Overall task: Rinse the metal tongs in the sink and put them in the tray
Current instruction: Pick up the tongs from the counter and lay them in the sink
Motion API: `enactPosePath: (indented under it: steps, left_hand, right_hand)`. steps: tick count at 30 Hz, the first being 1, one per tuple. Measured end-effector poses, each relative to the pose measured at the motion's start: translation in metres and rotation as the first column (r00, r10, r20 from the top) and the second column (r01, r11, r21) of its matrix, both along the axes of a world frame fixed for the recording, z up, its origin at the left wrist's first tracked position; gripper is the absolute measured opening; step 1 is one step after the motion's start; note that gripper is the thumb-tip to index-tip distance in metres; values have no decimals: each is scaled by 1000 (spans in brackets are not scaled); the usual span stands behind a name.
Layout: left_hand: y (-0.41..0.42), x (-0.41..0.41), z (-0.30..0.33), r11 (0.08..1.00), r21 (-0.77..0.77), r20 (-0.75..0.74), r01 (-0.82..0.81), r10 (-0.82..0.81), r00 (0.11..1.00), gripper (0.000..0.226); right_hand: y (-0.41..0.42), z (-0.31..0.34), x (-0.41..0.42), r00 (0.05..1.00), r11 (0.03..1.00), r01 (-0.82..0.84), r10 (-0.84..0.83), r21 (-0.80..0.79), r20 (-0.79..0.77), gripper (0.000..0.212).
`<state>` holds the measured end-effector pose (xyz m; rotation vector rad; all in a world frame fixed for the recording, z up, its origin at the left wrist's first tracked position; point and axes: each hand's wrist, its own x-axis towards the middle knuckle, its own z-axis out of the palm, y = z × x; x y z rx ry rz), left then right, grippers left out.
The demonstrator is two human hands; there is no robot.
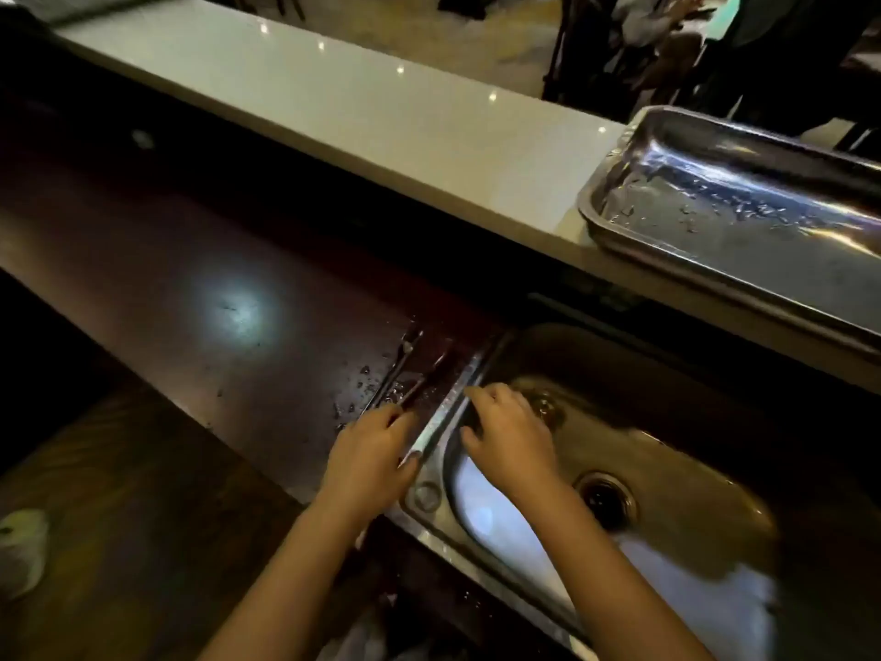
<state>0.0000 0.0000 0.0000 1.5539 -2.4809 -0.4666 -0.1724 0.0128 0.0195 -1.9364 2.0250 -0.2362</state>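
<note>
Now left hand (369, 453) clamped on tongs (405, 369) on counter (190, 279); right hand (510, 436), fingers loosely together, on sink (481, 565) rim; tray (715, 260) far right.

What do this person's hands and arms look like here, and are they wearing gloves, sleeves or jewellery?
Both are bare. The left hand and right hand have no gloves, and no rings, watch or bracelet show. Both forearms are uncovered right to the bottom edge of the picture, so no sleeve is in view. The light is dim, so finer details such as the nails cannot be made out.
</note>
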Motion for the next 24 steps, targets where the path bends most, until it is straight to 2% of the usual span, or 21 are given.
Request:
enactPosePath:
  steps: [3, 8, 11, 15, 21, 24]
  left_hand:
    - [-17, 22, -12, 998, -12, 64, -59, 59, 996, 49]
    - [-43, 40, -38, 996, 76, 188, -44, 29, 982, 58]
    - [-50, 44, -51, 992, 124, 210, -34, 7, 978, 58]
    - [-52, 45, -62, 990, 137, 177, -32, 8, 984, 48]
    - [-52, 42, -68, 989, 143, 39, -21, 16, 999, 30]
    - [-47, 43, -71, 991, 133, -48, -30, 37, 998, 25]
  right_hand:
    - [-24, -15, 21, 998, 999, -43, 44, -18, 43, 51]
    - [-55, -44, 48, 982, 981, -184, 187, 58, -35, 56]
    - [-60, -62, 55, 963, 961, -248, 258, 123, -75, 57]
    - [-62, -74, 55, 965, 961, -239, 251, 136, -78, 54]
    - [-67, -79, 61, 977, 970, -207, 211, 125, -22, 42]
    - [-65, -77, 60, 984, 982, -179, 177, 67, 37, 38]
